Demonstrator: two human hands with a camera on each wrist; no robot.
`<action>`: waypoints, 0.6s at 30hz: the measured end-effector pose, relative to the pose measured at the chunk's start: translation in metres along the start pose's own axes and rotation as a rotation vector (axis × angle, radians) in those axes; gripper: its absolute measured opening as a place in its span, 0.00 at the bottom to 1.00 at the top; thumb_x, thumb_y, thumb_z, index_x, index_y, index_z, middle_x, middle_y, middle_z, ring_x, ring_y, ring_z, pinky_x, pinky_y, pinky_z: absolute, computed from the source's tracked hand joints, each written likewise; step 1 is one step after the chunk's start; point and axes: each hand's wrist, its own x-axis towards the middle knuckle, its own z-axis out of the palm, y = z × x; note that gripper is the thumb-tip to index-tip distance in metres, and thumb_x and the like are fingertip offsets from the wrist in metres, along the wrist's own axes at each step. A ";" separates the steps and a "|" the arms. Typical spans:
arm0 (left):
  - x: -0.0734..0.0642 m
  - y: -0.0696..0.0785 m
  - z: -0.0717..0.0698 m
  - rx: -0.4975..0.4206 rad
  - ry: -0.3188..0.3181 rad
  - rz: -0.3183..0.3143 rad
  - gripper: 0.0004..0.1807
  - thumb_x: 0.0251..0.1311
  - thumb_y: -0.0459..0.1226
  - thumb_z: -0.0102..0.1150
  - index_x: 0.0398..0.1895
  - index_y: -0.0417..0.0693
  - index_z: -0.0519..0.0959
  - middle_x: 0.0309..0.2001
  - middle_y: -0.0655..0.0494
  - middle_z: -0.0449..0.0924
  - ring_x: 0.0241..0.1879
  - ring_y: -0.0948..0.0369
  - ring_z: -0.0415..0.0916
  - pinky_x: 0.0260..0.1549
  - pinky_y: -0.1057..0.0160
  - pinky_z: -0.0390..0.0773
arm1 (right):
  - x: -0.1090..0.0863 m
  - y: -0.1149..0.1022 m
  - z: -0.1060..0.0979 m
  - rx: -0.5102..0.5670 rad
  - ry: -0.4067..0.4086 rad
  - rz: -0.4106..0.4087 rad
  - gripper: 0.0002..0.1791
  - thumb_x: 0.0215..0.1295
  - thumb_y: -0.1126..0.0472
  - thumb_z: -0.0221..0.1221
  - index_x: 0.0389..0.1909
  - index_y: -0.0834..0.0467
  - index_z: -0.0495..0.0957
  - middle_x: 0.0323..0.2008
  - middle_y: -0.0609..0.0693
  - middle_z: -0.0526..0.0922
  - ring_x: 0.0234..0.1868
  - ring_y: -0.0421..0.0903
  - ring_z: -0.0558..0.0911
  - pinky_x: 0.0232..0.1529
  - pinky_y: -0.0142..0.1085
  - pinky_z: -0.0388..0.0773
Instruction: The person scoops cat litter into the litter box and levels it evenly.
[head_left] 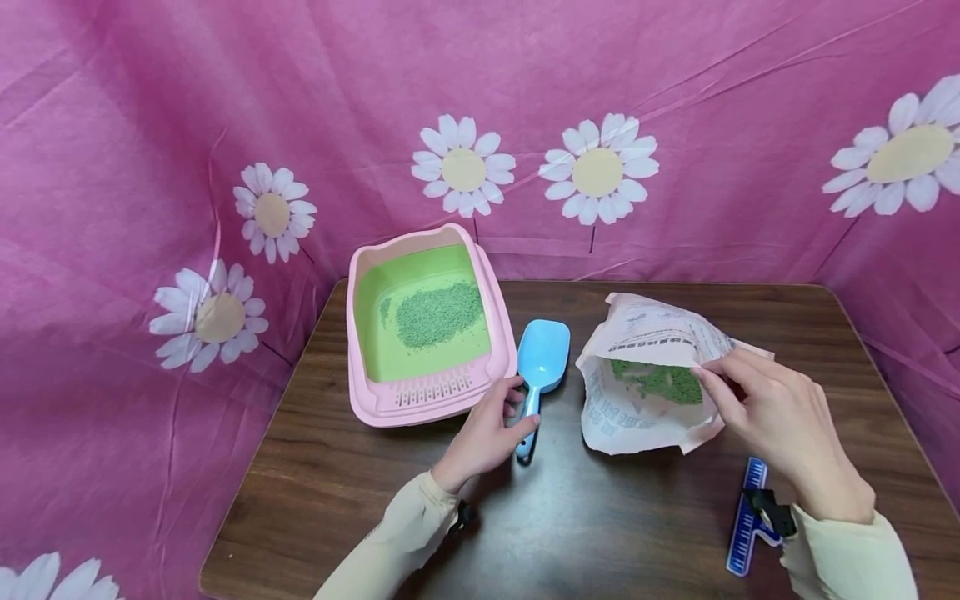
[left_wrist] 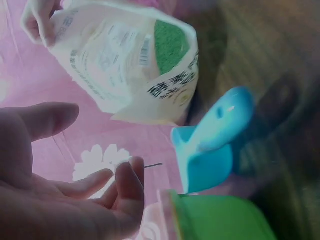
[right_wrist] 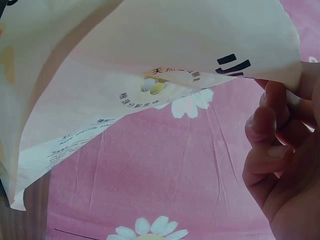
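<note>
My right hand [head_left: 787,417] pinches the rim of a white paper bag [head_left: 637,321] between thumb and fingers. Green litter granules [head_left: 667,383] show through the bag's open mouth; in the right wrist view, the printed bag [right_wrist: 165,45] hangs from the pinched edge. My left hand [head_left: 487,429] hovers around the handle of a light blue scoop [head_left: 543,354], thumb and fingers apart. The left wrist view shows a gap between those fingers and the scoop [left_wrist: 210,145]. Left of it stands a pink litter box [head_left: 420,408] with a light green inside, bearing a patch of green granules.
A blue and white bag clip [head_left: 742,533] lies beside my right wrist, partly covered by the wrist strap. Everything stands on a dark wooden table [head_left: 600,525]. Behind it hangs a pink cloth [head_left: 525,75] printed with white daisies.
</note>
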 end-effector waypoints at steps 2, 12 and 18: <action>0.007 0.003 0.000 -0.020 -0.002 -0.008 0.30 0.61 0.41 0.60 0.63 0.38 0.67 0.52 0.41 0.76 0.43 0.54 0.77 0.43 0.65 0.78 | -0.001 0.000 0.001 0.003 0.002 -0.004 0.05 0.50 0.61 0.68 0.25 0.49 0.81 0.18 0.39 0.74 0.17 0.32 0.64 0.14 0.33 0.59; 0.043 0.012 0.011 -0.319 -0.078 -0.175 0.23 0.67 0.41 0.53 0.57 0.30 0.73 0.43 0.40 0.83 0.31 0.60 0.79 0.38 0.60 0.83 | -0.007 0.003 0.006 0.039 0.008 -0.070 0.14 0.65 0.45 0.57 0.26 0.48 0.82 0.21 0.37 0.73 0.18 0.31 0.63 0.15 0.31 0.59; 0.063 0.014 0.017 -0.433 -0.074 -0.260 0.20 0.68 0.39 0.53 0.51 0.28 0.77 0.37 0.45 0.82 0.24 0.65 0.76 0.32 0.65 0.83 | -0.011 -0.002 0.010 0.069 0.010 -0.117 0.26 0.70 0.37 0.47 0.25 0.48 0.83 0.21 0.36 0.73 0.18 0.30 0.63 0.15 0.29 0.60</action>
